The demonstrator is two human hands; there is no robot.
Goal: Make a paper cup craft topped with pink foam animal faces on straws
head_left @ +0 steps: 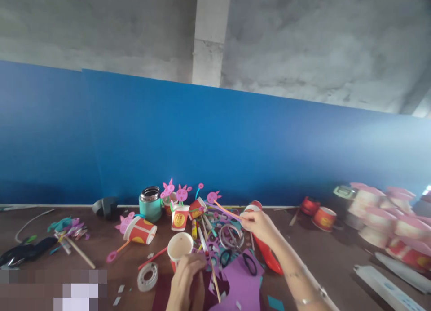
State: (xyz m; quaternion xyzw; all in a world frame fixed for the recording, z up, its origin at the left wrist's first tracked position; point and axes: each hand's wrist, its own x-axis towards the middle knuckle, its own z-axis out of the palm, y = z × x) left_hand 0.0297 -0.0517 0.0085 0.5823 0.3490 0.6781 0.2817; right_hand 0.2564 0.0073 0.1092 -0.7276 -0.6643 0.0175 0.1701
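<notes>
My right hand (pixel 259 225) pinches one end of a thin orange stick (pixel 229 211). At its far end is a pink paper animal head (pixel 213 197) with pointed ears. My left hand (pixel 188 273) curls round the lower right side of a white-rimmed paper cup (pixel 180 246), which stands upright with its mouth toward me. The hand hides part of the cup. Black-handled scissors (pixel 249 262) lie on purple paper (pixel 240 279) between my arms. A white tape roll (pixel 147 277) rests left of the cup.
Behind stand decorated red cups (pixel 180 218) and a teal thermos (pixel 150 204); another decorated cup (pixel 139 230) lies tipped. Paper scraps and sticks clutter the middle. Right are a red bag (pixel 269 255), stacked pink-topped cups (pixel 380 214) and a white power strip (pixel 387 288). A blue panel (pixel 215 140) borders the table.
</notes>
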